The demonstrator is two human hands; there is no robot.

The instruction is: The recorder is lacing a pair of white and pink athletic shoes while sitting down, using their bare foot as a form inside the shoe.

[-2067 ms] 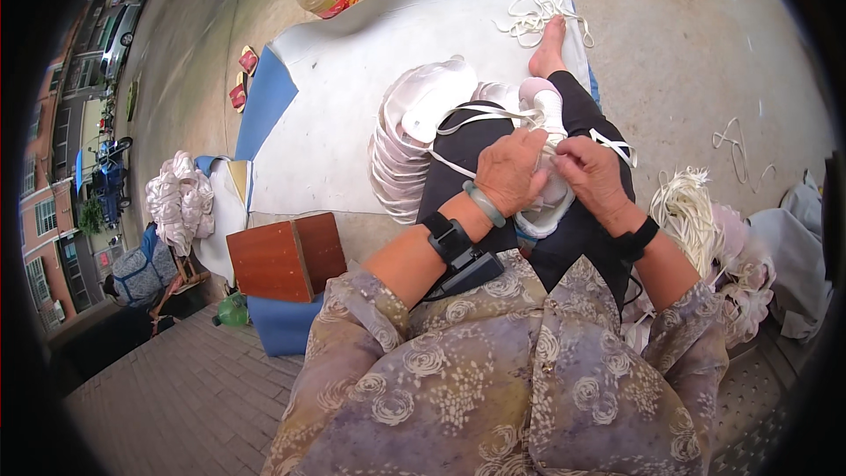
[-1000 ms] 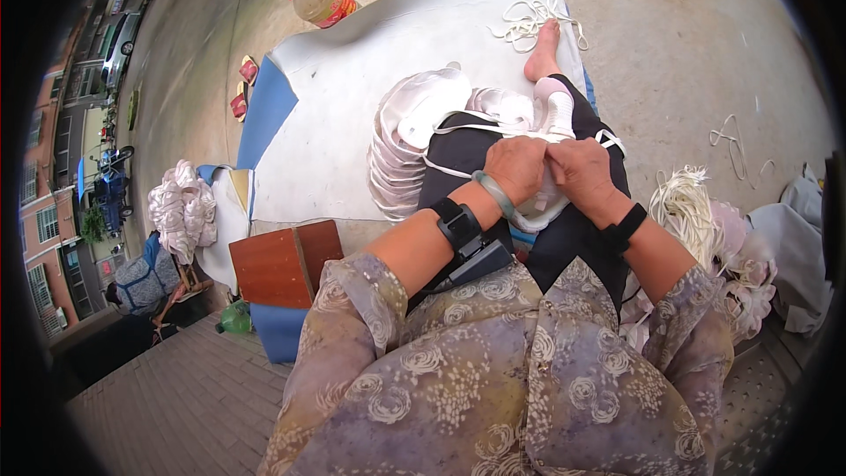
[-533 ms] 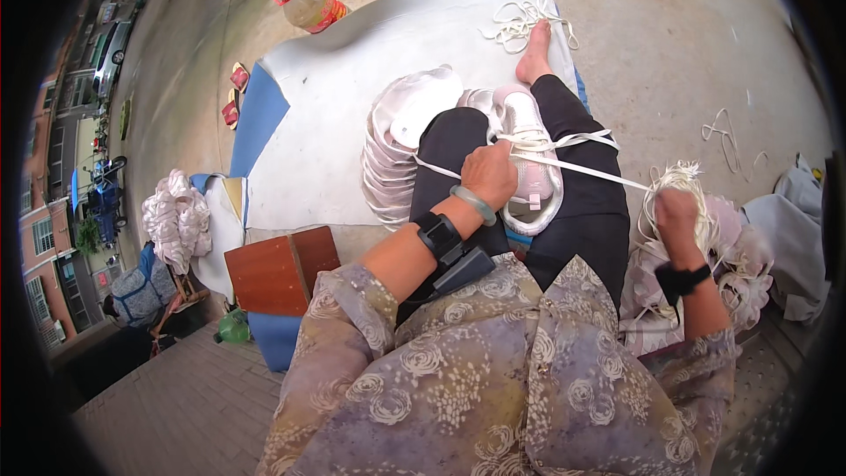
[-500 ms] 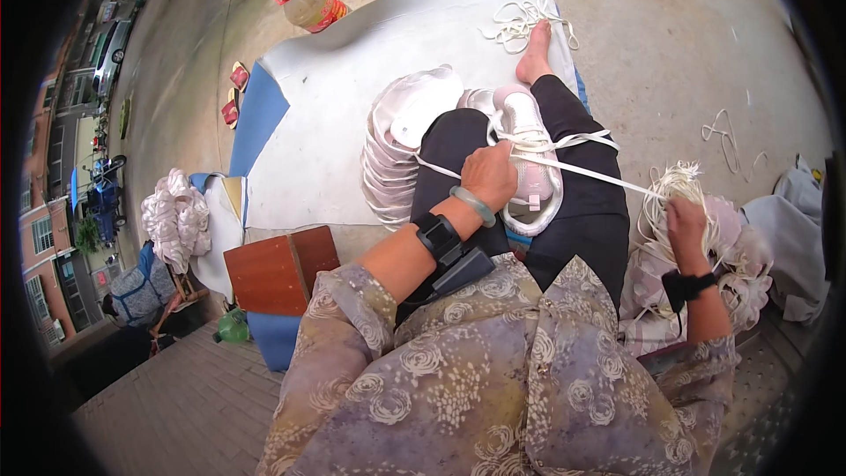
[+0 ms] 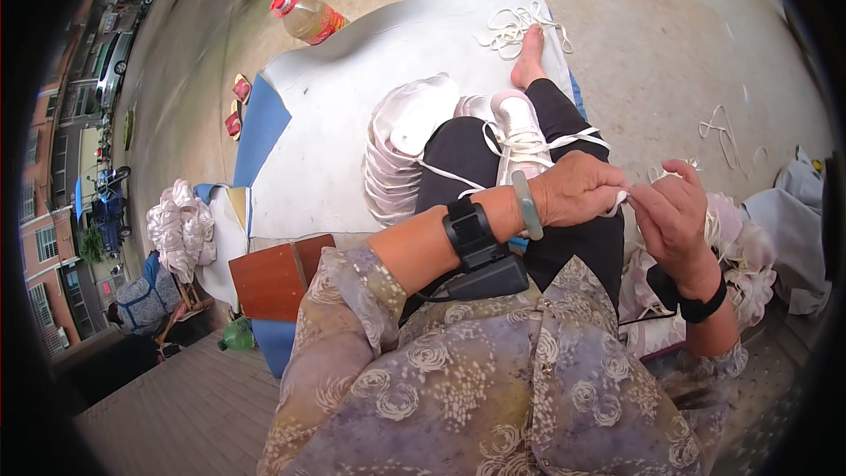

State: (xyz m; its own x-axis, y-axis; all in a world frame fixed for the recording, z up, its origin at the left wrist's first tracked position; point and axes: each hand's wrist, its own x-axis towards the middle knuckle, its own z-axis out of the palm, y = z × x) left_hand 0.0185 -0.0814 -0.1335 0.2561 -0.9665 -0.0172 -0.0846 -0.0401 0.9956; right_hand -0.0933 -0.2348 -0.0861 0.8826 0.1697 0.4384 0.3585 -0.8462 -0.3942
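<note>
Out at three o'clock, by the right thigh, the left hand (image 5: 573, 189) pinches a white lace (image 5: 619, 201), and the right hand (image 5: 674, 220) meets it with bent fingers; whether those grip too, I can't tell. Half a second ago the hands were well apart, the lace stretched rightward from the shoe (image 5: 522, 137); now the work is at the lace itself. The shoe lies at one o'clock, between the dark trousers' legs (image 5: 458, 154). At eleven, a bottle (image 5: 308, 19) wears a red label (image 5: 330, 24), its print too small to read.
</note>
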